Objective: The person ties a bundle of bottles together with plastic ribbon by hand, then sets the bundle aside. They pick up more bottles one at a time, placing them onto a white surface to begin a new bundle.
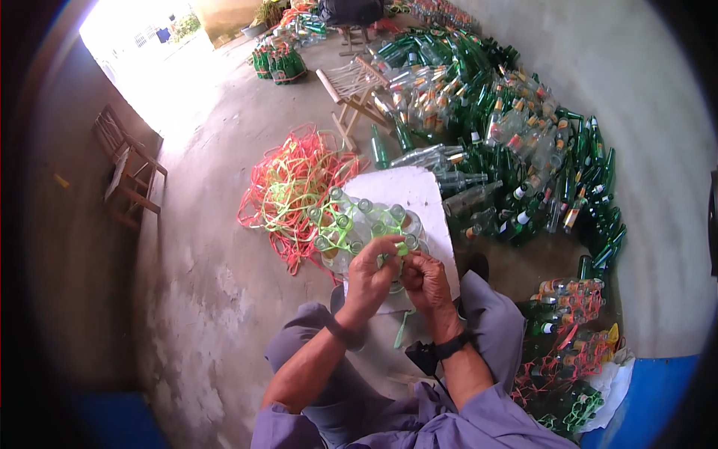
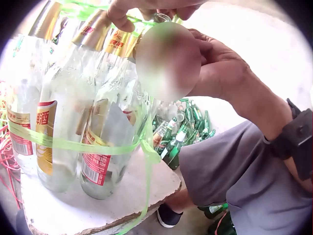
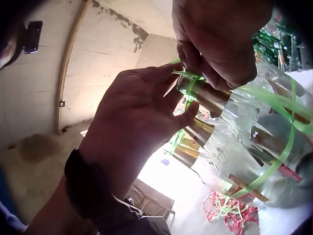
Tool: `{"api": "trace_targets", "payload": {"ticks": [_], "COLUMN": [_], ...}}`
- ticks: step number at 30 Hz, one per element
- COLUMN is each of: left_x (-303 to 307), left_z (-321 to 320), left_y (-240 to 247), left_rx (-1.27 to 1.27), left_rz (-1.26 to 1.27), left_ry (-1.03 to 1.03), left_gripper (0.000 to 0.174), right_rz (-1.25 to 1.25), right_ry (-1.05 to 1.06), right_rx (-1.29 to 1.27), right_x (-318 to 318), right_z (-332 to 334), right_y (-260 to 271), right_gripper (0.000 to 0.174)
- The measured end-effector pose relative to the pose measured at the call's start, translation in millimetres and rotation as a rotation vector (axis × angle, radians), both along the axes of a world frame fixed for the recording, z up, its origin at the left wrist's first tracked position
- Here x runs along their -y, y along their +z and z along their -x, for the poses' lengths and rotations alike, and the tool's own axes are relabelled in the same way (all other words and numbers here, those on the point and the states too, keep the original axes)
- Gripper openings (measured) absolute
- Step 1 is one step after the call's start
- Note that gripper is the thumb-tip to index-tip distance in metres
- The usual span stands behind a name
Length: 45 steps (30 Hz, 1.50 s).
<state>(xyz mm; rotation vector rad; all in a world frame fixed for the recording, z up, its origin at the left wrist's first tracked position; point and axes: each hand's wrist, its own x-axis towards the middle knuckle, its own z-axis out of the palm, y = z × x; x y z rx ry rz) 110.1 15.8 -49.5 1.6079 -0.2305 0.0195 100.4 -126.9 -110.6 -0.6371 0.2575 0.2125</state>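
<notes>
A bundle of clear glass bottles (image 2: 63,117) with gold neck foil stands upright on a white board (image 1: 426,187). Green plastic strap (image 2: 63,143) runs round the bottles' sides and is woven among their necks. At the near edge of the bundle, my left hand (image 1: 372,277) pinches the strap by a bottle mouth, thumb and fingers on either side of the neck. My right hand (image 1: 428,283) pinches strap at that same neck, its fingertips close to the left ones. A loose strap end (image 1: 402,329) hangs below the board's near edge.
Tangled red and green strap (image 1: 299,187) lies on the floor left of the board. A large heap of green and clear bottles (image 1: 516,135) fills the right side. Strapped bundles (image 1: 576,329) stand at near right. A folding stool (image 1: 355,86) and a wooden chair (image 1: 131,172) stand farther off.
</notes>
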Motion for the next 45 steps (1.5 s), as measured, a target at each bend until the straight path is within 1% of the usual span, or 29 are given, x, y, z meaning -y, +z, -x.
{"api": "trace_targets", "payload": {"ticks": [2,3,4,6,7,11,14,16,17,19,20,22,26,28,32,34,37,41,43,44,45], "left_x": [2,2,2,1,2,4,6,11,11,13,13,12,11,9,10,11,13,12,12,12,12], "left_z": [-4,-7,-8,-11,-12,-14,-18,-20,-20,-17,-17,-19,-21,-22,-23,-22,-23,-19,-24,-25,-24], "left_y": [0,-5,-8,-12,-13,-12,-14,-18,-20,-14,-15,-17,-19,-22,-24,-23,-23,-22,-23,-24,-24], "left_rx": [-0.079,-0.004,-0.013,-0.057,-0.016,-0.081,-0.079,0.011,0.012,0.065,0.064,0.101,0.119,0.122,0.123,0.115,0.091,0.073,0.078,0.081,0.053], "left_rz": [0.099,0.056,0.053,0.132,0.102,0.129,0.074,0.074,0.075,-0.018,-0.017,-0.035,-0.078,-0.097,-0.073,-0.060,-0.018,-0.056,-0.051,-0.042,-0.010], "left_ry": [-0.008,-0.008,-0.006,-0.013,-0.010,-0.022,-0.032,-0.022,-0.021,0.001,0.002,0.018,0.026,0.009,0.017,0.015,0.007,0.018,0.023,0.020,0.014], "left_gripper": [0.013,0.014,0.014,0.013,0.013,0.013,0.012,0.010,0.010,0.009,0.009,0.010,0.010,0.008,0.008,0.008,0.008,0.008,0.008,0.008,0.008], "right_rz": [-0.019,-0.074,-0.130,-0.136,-0.139,-0.142,-0.206,-0.267,-0.267,-0.340,-0.339,-0.354,-0.367,-0.397,-0.381,-0.250,-0.206,-0.164,-0.091,-0.085,-0.050], "right_ry": [0.019,0.044,0.069,0.072,0.074,0.103,0.143,0.143,0.144,0.174,0.174,0.208,0.220,0.248,0.249,0.245,0.263,0.290,0.317,0.324,0.356], "right_rx": [-0.014,-0.006,0.003,-0.007,-0.013,-0.015,0.031,-0.048,-0.047,-0.023,-0.025,0.104,0.084,0.083,0.082,0.127,0.153,0.176,0.175,0.190,0.141], "right_x": [2,4,5,5,5,8,10,12,14,18,20,24,33,36,39,39,40,32,29,29,31], "right_z": [-2,-2,-2,-1,0,5,9,12,15,23,28,35,46,50,56,61,63,66,64,63,64], "right_y": [7,7,7,9,10,13,13,16,17,21,24,30,42,47,51,64,71,76,78,78,75], "right_gripper": [0.010,0.009,0.009,0.009,0.009,0.010,0.013,0.018,0.018,0.021,0.021,0.023,0.022,0.028,0.024,0.019,0.014,0.013,0.020,0.020,0.021]}}
